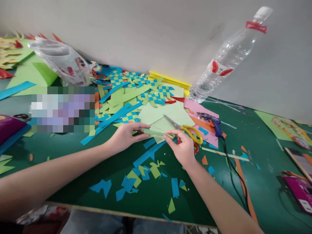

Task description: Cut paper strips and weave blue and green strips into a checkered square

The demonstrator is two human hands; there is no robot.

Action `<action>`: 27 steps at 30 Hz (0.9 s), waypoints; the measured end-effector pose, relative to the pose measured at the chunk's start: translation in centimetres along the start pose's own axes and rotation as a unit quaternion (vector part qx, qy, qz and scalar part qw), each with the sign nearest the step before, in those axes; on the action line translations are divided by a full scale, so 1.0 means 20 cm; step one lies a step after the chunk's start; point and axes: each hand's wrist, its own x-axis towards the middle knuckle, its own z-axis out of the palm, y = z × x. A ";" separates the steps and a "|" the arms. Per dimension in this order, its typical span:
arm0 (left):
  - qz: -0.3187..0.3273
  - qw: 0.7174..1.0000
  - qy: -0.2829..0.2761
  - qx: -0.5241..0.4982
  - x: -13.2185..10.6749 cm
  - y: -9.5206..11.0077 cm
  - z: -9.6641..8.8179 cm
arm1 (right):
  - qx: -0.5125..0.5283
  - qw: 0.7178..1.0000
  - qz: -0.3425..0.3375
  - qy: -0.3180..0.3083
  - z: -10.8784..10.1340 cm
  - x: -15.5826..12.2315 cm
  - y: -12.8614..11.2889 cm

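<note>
Both my hands meet over a folded light green paper strip (156, 133) in the middle of the dark green table (255, 182). My left hand (126, 136) pinches its left end, fingers closed along it. At the strip's right end my right hand (181, 147) pinches it between thumb and fingers. Yellow-handled scissors (187, 129) lie just behind my right hand, on light green sheets (165, 115).
A pile of blue and green strips and woven checker pieces (133, 89) lies behind. A clear plastic bottle (227, 58) leans on the wall. A glue gun (214, 123) with black cord rests right. A plastic bag (62, 63) sits back left. Paper scraps (143, 177) litter the front.
</note>
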 end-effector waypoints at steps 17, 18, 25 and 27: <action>-0.002 0.997 -0.055 -0.052 -0.01 0.03 -0.01 | 0.003 1.000 -0.009 0.000 0.01 0.00 0.00; 0.000 0.997 -0.054 -0.050 -0.01 0.03 -0.01 | 0.003 1.000 -0.010 0.000 0.01 0.00 0.00; 0.001 0.997 -0.052 -0.052 -0.01 0.02 -0.01 | 0.000 1.000 -0.014 0.001 0.01 0.00 0.01; 0.005 0.997 -0.051 -0.052 -0.01 0.02 -0.01 | -0.002 1.000 -0.014 0.003 0.01 0.00 0.01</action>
